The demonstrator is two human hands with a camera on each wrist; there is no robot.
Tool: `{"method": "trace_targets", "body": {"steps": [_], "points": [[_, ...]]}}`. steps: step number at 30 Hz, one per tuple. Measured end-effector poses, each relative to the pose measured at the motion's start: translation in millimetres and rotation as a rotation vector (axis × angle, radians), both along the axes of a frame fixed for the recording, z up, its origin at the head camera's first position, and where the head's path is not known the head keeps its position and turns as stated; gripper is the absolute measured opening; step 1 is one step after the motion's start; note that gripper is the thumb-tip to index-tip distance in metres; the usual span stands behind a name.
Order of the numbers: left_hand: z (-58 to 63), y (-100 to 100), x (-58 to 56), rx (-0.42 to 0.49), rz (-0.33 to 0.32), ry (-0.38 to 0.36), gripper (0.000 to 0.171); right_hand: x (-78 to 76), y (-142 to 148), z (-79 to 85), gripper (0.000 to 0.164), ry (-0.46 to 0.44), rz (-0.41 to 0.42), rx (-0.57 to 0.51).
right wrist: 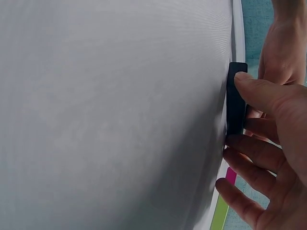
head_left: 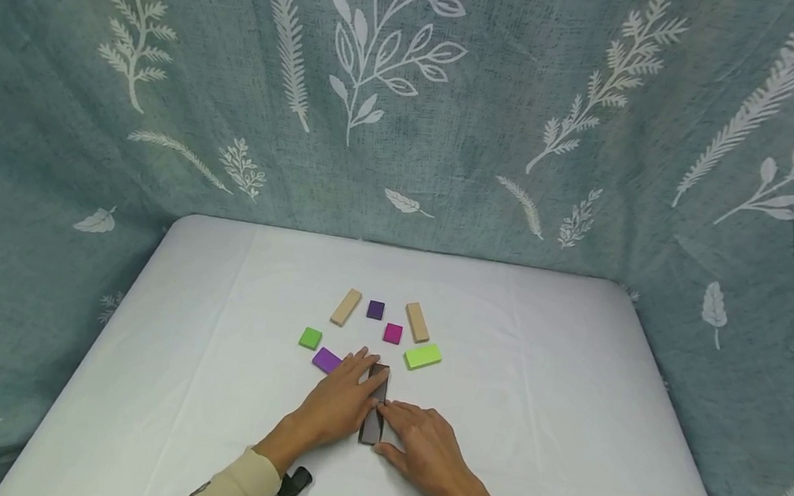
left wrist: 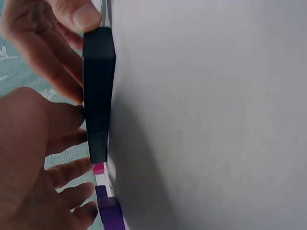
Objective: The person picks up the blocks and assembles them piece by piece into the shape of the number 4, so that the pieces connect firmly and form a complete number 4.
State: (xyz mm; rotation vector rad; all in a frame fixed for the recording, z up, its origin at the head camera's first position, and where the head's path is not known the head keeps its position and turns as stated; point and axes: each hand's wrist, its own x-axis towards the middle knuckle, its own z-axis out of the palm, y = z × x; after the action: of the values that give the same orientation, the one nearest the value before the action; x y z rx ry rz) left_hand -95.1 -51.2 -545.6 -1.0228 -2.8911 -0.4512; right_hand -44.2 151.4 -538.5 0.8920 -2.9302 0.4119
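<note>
A long dark block piece (head_left: 372, 428) lies lengthwise on the white table, under and between both hands. My left hand (head_left: 334, 404) comes in from the left; its thumb and index finger are on the block's middle and far part, while its other fingers reach out beside a purple block (head_left: 326, 360). From the right, my right hand (head_left: 425, 447) holds the block's side, its thumb by the near end and its fingertips near the left thumb. The right wrist view shows that thumb on the dark block (right wrist: 236, 108), which stands as a dark upright strip (left wrist: 98, 86) in the left wrist view.
Beyond the hands lie two wooden blocks (head_left: 345, 307), a dark purple square (head_left: 376, 310), a magenta square (head_left: 393, 333), a green square (head_left: 310, 338) and a lime block (head_left: 423, 357). A black object (head_left: 295, 483) sits by the left sleeve. Patterned curtain (head_left: 408, 123) surrounds the table.
</note>
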Motion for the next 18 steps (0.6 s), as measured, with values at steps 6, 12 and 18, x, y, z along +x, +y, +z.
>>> {"method": "trace_targets", "body": {"steps": [6,12,18], "points": [[0.9,2.8,3.3,-0.034,0.024,0.009,0.043,-0.9,0.3,1.8,0.059,-0.016,0.003,0.004],[4.3,0.1,6.5,0.009,0.071,-0.023,0.046,-2.4,8.0,6.0,0.064,-0.089,0.016,-0.037],[7.9,-3.2,11.8,0.039,0.087,-0.034,0.053,-11.5,20.5,12.4,0.061,-0.108,-0.019,-0.061]]}}
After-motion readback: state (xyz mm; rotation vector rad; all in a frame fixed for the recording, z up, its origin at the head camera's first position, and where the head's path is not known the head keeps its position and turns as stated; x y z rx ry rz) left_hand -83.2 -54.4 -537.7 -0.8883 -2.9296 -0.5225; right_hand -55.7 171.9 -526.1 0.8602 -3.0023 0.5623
